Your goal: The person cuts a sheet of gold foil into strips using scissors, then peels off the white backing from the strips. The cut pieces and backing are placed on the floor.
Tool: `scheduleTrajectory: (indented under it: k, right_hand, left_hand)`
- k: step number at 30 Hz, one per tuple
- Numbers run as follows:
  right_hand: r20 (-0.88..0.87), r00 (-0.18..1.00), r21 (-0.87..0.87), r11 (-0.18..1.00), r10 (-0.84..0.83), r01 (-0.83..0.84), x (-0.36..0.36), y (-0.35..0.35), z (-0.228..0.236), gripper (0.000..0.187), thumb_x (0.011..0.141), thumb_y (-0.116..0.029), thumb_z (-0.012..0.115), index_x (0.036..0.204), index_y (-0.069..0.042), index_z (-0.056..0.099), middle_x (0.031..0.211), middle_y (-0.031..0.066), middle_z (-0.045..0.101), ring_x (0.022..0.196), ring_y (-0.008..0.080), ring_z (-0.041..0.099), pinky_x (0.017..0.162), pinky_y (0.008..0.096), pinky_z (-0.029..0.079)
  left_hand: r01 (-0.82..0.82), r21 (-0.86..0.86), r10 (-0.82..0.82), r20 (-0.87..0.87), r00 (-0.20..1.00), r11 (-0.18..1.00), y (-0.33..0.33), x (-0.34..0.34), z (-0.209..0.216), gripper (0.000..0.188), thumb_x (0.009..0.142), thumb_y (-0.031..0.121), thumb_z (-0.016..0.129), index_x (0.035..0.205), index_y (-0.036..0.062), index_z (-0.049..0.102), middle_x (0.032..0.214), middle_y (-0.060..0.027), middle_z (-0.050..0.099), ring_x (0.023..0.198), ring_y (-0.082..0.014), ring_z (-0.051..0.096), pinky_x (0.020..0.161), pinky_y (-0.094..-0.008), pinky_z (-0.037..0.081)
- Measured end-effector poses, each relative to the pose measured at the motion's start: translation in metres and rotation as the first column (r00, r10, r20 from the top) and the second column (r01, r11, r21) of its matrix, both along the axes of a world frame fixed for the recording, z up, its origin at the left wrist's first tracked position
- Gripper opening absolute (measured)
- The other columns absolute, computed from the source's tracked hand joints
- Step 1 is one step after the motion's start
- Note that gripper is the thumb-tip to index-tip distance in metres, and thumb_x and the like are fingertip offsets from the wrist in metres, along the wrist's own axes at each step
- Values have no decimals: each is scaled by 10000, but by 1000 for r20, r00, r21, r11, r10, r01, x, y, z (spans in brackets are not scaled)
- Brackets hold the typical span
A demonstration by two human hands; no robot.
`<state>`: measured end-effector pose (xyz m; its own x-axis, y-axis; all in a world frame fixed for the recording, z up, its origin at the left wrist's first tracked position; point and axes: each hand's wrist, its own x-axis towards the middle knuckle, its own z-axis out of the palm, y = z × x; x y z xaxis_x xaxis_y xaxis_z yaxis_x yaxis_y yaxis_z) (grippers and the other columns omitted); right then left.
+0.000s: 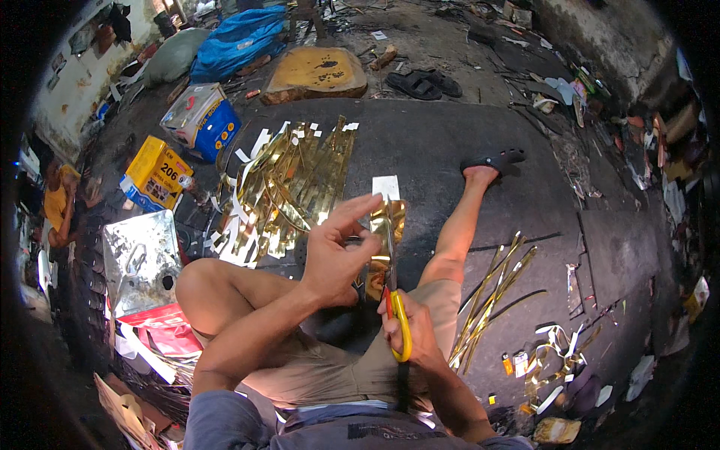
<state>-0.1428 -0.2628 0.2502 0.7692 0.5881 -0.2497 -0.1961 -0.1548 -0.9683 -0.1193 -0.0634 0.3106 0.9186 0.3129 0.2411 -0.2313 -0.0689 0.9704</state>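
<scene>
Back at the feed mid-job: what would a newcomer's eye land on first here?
Probably the shiny gold strips, spread on the dark floor ahead of the person, left of centre. Next, the yellow-handled scissors in the right hand, their blades over a gold piece at the middle. Then the bright blue sheet heaped at the far upper left.

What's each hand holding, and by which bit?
The right hand grips scissors by their handles. The left hand is at the left edge of the gold strip; whether it's pinching can't be told.
</scene>
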Motion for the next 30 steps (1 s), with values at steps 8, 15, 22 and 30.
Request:
scheduleTrajectory:
  k: [8,15,22,30]
  right_hand:
    - [250,968,55,998,-36,23,18,10,-5,391,869,-317,705,1044,-6,544,690,46,542,608,161,537,585,302,452]
    - [3,999,15,999,-47,47,16,16,-2,254,972,-283,586,974,-29,592,685,8,542,534,105,516,479,274,424]
    - [-261,965,438,894,22,98,44,-4,-56,600,905,-561,553,995,32,568,636,91,564,495,204,581,459,297,483]
    - [-11,864,-16,864,-503,503,59,-67,-36,461,1020,-458,470,819,-51,552,545,19,478,409,115,454,383,261,360]
  left_hand:
    - [24,-65,-28,-59,998,998,-17,-9,1,570,800,-83,646,1348,67,607,1360,-111,541,835,-43,595,629,-141,482]
    - [20,-192,-43,-117,992,981,-9,-3,-29,548,802,-83,656,1336,25,604,1353,-114,554,819,-41,593,716,-176,495]
    - [-611,455,537,296,790,648,168,76,-14,456,802,14,612,1257,35,639,1255,-171,635,1069,-253,649,931,-378,508]
    - [239,753,464,-589,662,614,100,70,-65,558,822,352,660,1265,26,567,1195,-241,628,1071,-381,651,914,-475,525]
